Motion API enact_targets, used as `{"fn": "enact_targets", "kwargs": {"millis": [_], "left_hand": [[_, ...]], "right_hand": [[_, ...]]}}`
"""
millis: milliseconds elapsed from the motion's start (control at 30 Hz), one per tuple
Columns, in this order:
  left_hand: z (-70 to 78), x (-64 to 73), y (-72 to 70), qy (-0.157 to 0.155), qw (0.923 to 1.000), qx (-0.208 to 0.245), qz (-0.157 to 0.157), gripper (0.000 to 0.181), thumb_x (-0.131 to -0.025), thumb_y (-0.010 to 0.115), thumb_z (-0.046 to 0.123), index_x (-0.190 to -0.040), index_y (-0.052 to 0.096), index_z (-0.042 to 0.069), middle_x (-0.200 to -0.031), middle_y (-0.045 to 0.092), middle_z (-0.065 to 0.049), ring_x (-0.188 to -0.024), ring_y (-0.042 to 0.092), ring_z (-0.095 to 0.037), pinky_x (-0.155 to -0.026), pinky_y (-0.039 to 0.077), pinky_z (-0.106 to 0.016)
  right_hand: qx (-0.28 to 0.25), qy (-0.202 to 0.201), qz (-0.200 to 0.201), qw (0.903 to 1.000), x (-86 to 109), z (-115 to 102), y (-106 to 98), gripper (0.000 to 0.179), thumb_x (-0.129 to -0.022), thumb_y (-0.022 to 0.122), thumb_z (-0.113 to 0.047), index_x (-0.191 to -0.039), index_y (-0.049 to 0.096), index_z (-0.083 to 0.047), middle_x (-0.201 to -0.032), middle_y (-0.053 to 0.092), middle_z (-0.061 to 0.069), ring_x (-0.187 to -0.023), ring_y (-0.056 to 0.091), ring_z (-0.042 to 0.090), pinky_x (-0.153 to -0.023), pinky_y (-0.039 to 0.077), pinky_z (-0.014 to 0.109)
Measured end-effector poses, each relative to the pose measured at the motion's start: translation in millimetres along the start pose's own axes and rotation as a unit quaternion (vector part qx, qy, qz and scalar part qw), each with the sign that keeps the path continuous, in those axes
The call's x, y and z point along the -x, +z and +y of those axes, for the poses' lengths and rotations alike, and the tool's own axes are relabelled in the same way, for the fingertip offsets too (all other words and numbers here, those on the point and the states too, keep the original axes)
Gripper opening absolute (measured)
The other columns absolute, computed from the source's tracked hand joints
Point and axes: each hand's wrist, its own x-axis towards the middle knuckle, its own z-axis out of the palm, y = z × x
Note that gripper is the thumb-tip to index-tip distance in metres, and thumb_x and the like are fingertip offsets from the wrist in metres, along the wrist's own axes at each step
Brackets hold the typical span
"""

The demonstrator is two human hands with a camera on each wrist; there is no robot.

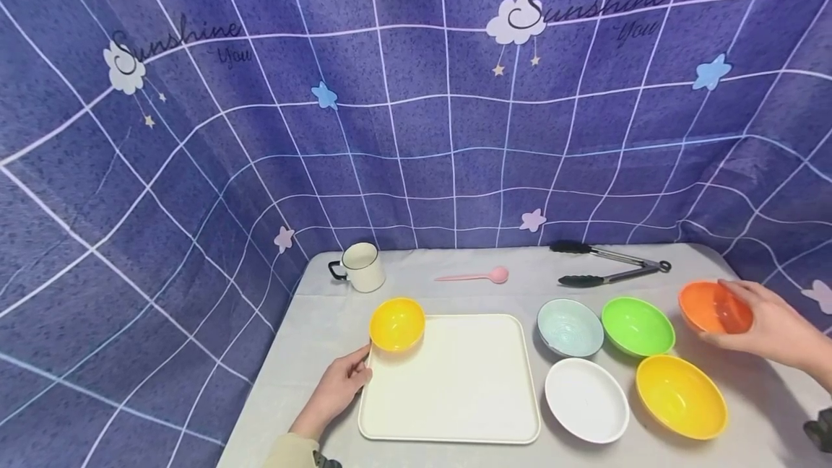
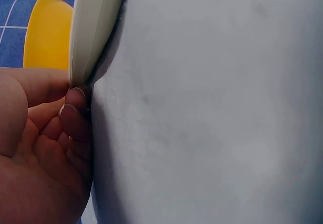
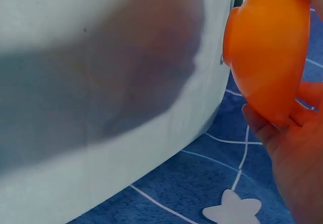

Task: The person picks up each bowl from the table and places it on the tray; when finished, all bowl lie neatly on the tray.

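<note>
My right hand [image 1: 765, 322] grips an orange bowl [image 1: 705, 305] by its rim, at the right side of the table. In the right wrist view the orange bowl [image 3: 270, 52] is tilted above the cloth, and a shadow falls on the cloth beside it. My left hand [image 1: 339, 384] pinches the left edge of a cream tray [image 1: 455, 381], with curled fingertips right at the rim in the left wrist view. A small yellow bowl [image 1: 397, 325] sits on the tray's back left corner, just beyond the left fingers [image 2: 48, 85].
Right of the tray stand a pale blue bowl [image 1: 570, 328], a green bowl [image 1: 638, 327], a white bowl [image 1: 586, 401] and a larger yellow bowl [image 1: 681, 397]. Along the back lie a mug [image 1: 364, 268], a pink spoon [image 1: 497, 275] and black-tipped tongs [image 1: 611, 278]. A patterned curtain [image 1: 416, 114] hangs behind.
</note>
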Motion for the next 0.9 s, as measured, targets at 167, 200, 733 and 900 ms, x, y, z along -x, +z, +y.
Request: {"fn": "enact_targets", "kwargs": {"millis": [167, 200, 733, 900], "left_hand": [[0.0, 1.0, -0.7, -0.006, 1.0000, 0.000, 0.000, 0.056, -0.101, 0.067, 0.015, -0.154, 0.051, 0.005, -0.083, 0.051, -0.001, -0.077, 0.048, -0.018, -0.064, 0.041, -0.029], [0.0, 1.0, -0.6, -0.007, 1.0000, 0.000, 0.000, 0.056, -0.101, 0.067, 0.015, -0.154, 0.052, 0.005, -0.083, 0.051, -0.002, -0.076, 0.048, -0.018, -0.063, 0.041, -0.029], [1.3, 1.0, 0.0, 0.000, 1.0000, 0.007, -0.002, 0.056, -0.101, 0.067, 0.014, -0.153, 0.051, 0.003, -0.081, 0.050, 0.000, -0.075, 0.047, -0.017, -0.061, 0.040, -0.028], [0.0, 0.5, -0.5, 0.001, 1.0000, 0.002, -0.001, 0.055, -0.101, 0.067, 0.013, -0.153, 0.052, 0.004, -0.081, 0.050, 0.000, -0.075, 0.047, -0.017, -0.062, 0.040, -0.028]], "right_hand": [[-0.004, -0.010, -0.003, 0.9999, -3.2, -12, -5, 0.110, -0.059, 0.101, -0.039, -0.134, 0.048, 0.020, -0.127, 0.044, 0.041, -0.102, 0.051, 0.058, -0.081, 0.046, 0.075], [-0.006, -0.014, -0.002, 0.9999, -4.2, -15, -5, 0.109, -0.059, 0.101, -0.039, -0.134, 0.049, 0.020, -0.127, 0.044, 0.041, -0.103, 0.051, 0.057, -0.081, 0.046, 0.075], [-0.046, -0.143, 0.015, 0.9885, -30.9, -111, 3, 0.110, -0.056, 0.102, -0.048, -0.138, 0.056, 0.011, -0.132, 0.054, 0.029, -0.113, 0.056, 0.049, -0.086, 0.047, 0.069], [-0.060, -0.166, -0.016, 0.9841, -42.2, -151, 20, 0.110, -0.062, 0.097, -0.056, -0.141, 0.056, 0.008, -0.138, 0.054, 0.024, -0.121, 0.055, 0.045, -0.095, 0.046, 0.067]]}}
